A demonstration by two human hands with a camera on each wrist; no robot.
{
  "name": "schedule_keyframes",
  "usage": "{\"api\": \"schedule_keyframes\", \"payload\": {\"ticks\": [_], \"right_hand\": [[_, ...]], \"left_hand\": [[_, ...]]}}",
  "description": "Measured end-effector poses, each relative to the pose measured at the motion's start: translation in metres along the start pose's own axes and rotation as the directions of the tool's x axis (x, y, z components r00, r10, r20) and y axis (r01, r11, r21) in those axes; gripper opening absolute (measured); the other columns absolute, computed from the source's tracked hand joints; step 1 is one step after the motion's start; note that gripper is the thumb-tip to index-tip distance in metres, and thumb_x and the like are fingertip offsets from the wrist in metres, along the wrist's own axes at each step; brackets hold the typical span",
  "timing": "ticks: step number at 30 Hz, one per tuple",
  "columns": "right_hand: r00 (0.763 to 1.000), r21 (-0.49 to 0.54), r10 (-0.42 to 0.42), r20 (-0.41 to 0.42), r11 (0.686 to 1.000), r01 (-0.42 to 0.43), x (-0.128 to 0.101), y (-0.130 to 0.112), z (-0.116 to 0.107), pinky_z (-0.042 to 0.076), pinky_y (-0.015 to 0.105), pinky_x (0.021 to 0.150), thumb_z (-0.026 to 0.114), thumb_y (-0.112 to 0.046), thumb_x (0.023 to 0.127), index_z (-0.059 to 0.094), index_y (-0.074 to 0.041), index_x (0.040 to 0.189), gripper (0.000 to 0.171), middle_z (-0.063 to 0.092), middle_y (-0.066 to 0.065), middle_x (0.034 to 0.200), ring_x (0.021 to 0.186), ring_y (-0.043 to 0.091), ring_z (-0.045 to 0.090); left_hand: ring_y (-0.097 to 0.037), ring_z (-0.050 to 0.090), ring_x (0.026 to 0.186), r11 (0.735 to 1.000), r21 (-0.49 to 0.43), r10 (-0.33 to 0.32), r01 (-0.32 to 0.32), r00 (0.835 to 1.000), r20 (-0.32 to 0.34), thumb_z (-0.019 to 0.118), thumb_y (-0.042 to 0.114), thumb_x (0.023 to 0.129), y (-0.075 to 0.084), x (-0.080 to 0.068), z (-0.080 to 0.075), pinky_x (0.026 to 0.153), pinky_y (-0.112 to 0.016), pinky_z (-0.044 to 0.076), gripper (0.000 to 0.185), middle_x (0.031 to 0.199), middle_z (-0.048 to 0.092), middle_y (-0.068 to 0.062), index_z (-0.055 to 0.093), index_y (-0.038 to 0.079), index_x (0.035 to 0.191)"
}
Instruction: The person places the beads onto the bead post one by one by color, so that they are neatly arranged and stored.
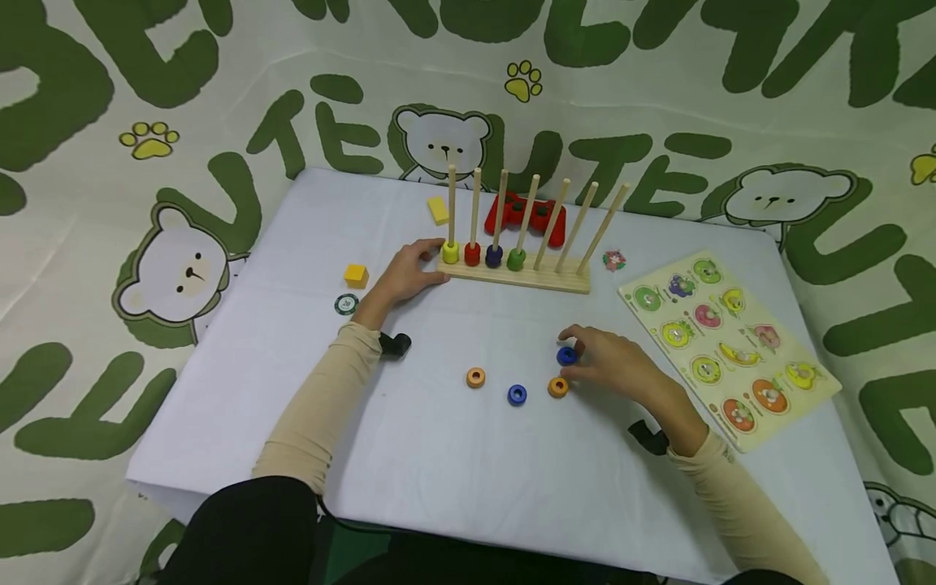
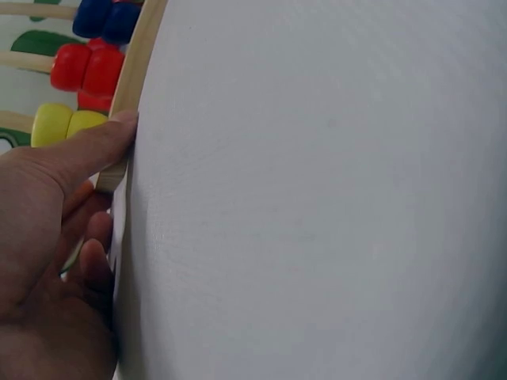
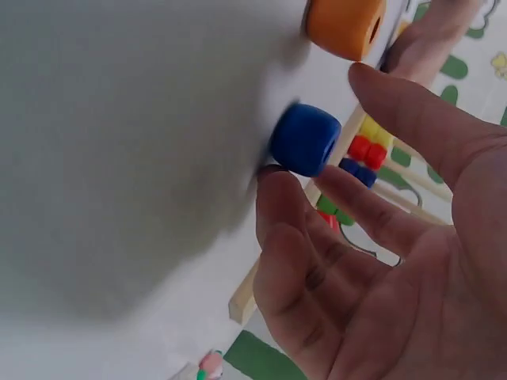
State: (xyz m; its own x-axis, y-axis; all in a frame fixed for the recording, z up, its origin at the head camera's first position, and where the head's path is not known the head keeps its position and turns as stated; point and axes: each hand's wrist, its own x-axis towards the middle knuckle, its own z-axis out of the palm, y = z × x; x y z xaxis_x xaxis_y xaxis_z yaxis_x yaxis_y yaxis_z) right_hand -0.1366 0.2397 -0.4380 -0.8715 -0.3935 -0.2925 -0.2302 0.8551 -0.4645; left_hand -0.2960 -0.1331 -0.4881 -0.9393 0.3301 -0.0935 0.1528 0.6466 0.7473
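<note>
A wooden peg stand (image 1: 512,276) is at the back of the white table, with yellow (image 1: 450,253), red (image 1: 473,254), dark blue (image 1: 494,257) and green beads (image 1: 516,259) on its left pegs. My left hand (image 1: 411,272) grips the stand's left end; in the left wrist view the thumb (image 2: 99,142) presses the base's edge. My right hand (image 1: 607,361) surrounds a blue bead (image 3: 305,140) on the table. Its fingers touch this bead, while its thumb (image 3: 412,111) stays apart, close to an orange bead (image 3: 344,25). Another blue bead (image 1: 517,396) and orange bead (image 1: 475,378) lie further left.
A fruit puzzle board (image 1: 673,309) lies at the right. Behind the pegs sits a red game controller (image 1: 556,223). A yellow block (image 1: 438,210), a yellow-orange cube (image 1: 356,276), a round chip (image 1: 346,304) and a small figure (image 1: 614,260) lie around the stand.
</note>
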Motion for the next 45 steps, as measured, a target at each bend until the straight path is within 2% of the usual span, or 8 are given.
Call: {"api": "schedule_keyframes", "payload": {"ticks": [8, 16, 24, 28, 34, 37, 40, 45], "right_hand": [[0.987, 0.016, 0.004, -0.162, 1.000, -0.001, -0.020, -0.012, 0.019, 0.049, 0.034, 0.060, 0.085, -0.035, 0.093, 0.062, -0.007, 0.118, 0.043, 0.072, 0.003, 0.091, 0.070, 0.015, 0.060], [0.984, -0.005, -0.093, -0.152, 0.996, 0.094, -0.025, -0.024, 0.030, 0.050, 0.030, 0.062, 0.085, -0.026, 0.093, 0.068, -0.014, 0.098, 0.022, 0.068, -0.008, 0.084, 0.073, 0.007, 0.059], [0.984, -0.078, -0.063, -0.165, 0.996, 0.051, -0.019, -0.035, 0.005, 0.052, 0.038, 0.063, 0.087, -0.024, 0.090, 0.075, -0.011, 0.106, 0.024, 0.073, 0.002, 0.096, 0.079, 0.017, 0.064], [0.993, -0.096, -0.053, -0.102, 0.994, 0.043, -0.017, -0.033, 0.016, 0.057, 0.042, 0.072, 0.088, -0.021, 0.089, 0.075, -0.011, 0.112, 0.028, 0.073, 0.002, 0.098, 0.088, 0.020, 0.069], [0.979, -0.101, -0.124, -0.159, 0.989, 0.109, -0.013, -0.036, 0.034, 0.059, 0.041, 0.072, 0.086, -0.019, 0.091, 0.079, -0.010, 0.108, 0.020, 0.076, 0.001, 0.092, 0.083, 0.019, 0.071], [0.980, -0.019, -0.112, -0.167, 0.994, 0.111, -0.012, -0.039, 0.032, 0.058, 0.035, 0.068, 0.085, -0.019, 0.092, 0.079, -0.010, 0.110, 0.021, 0.077, 0.001, 0.089, 0.076, 0.014, 0.068], [0.985, 0.188, -0.080, -0.151, 0.976, 0.108, -0.009, -0.042, 0.020, 0.056, 0.031, 0.061, 0.083, -0.017, 0.094, 0.077, -0.010, 0.116, 0.023, 0.077, 0.005, 0.085, 0.066, 0.014, 0.068], [0.991, 0.562, -0.009, -0.136, 0.823, 0.085, 0.005, -0.036, -0.002, 0.065, 0.041, 0.069, 0.079, -0.012, 0.098, 0.073, -0.004, 0.126, 0.030, 0.079, 0.015, 0.089, 0.073, 0.032, 0.077]], "left_hand": [[-0.036, 0.051, 0.135, 1.000, 0.000, 0.013, -0.013, 1.000, -0.001, 0.079, 0.019, 0.098, 0.000, 0.001, 0.001, 0.117, -0.051, 0.041, 0.073, 0.152, 0.055, -0.021, 0.045, 0.008, 0.163], [-0.036, 0.050, 0.135, 1.000, -0.009, -0.004, 0.004, 1.000, -0.001, 0.079, 0.019, 0.099, 0.001, -0.002, 0.001, 0.117, -0.052, 0.041, 0.074, 0.152, 0.054, -0.021, 0.044, 0.009, 0.163], [-0.036, 0.050, 0.135, 1.000, -0.016, -0.011, 0.011, 1.000, -0.002, 0.079, 0.019, 0.098, -0.003, -0.005, 0.001, 0.117, -0.052, 0.041, 0.074, 0.153, 0.053, -0.020, 0.044, 0.009, 0.163], [-0.037, 0.050, 0.134, 1.000, -0.013, 0.008, -0.008, 1.000, -0.004, 0.079, 0.019, 0.098, -0.002, -0.003, 0.000, 0.117, -0.052, 0.041, 0.074, 0.152, 0.054, -0.022, 0.044, 0.009, 0.163], [-0.038, 0.051, 0.132, 1.000, -0.015, 0.018, -0.018, 1.000, -0.016, 0.080, 0.018, 0.097, -0.001, -0.002, -0.003, 0.116, -0.053, 0.041, 0.074, 0.149, 0.056, -0.023, 0.045, 0.008, 0.162], [-0.037, 0.050, 0.132, 1.000, -0.021, 0.015, -0.015, 1.000, -0.014, 0.080, 0.018, 0.097, -0.002, -0.004, -0.004, 0.115, -0.053, 0.041, 0.074, 0.148, 0.056, -0.023, 0.046, 0.008, 0.162], [-0.037, 0.050, 0.133, 0.999, -0.030, 0.021, -0.022, 1.000, -0.015, 0.080, 0.018, 0.097, -0.001, -0.004, -0.004, 0.115, -0.053, 0.041, 0.074, 0.149, 0.056, -0.022, 0.046, 0.008, 0.162], [-0.037, 0.050, 0.134, 0.999, -0.034, 0.020, -0.020, 1.000, -0.009, 0.080, 0.018, 0.098, 0.000, -0.003, -0.001, 0.116, -0.053, 0.041, 0.073, 0.149, 0.055, -0.023, 0.046, 0.008, 0.162]]}}
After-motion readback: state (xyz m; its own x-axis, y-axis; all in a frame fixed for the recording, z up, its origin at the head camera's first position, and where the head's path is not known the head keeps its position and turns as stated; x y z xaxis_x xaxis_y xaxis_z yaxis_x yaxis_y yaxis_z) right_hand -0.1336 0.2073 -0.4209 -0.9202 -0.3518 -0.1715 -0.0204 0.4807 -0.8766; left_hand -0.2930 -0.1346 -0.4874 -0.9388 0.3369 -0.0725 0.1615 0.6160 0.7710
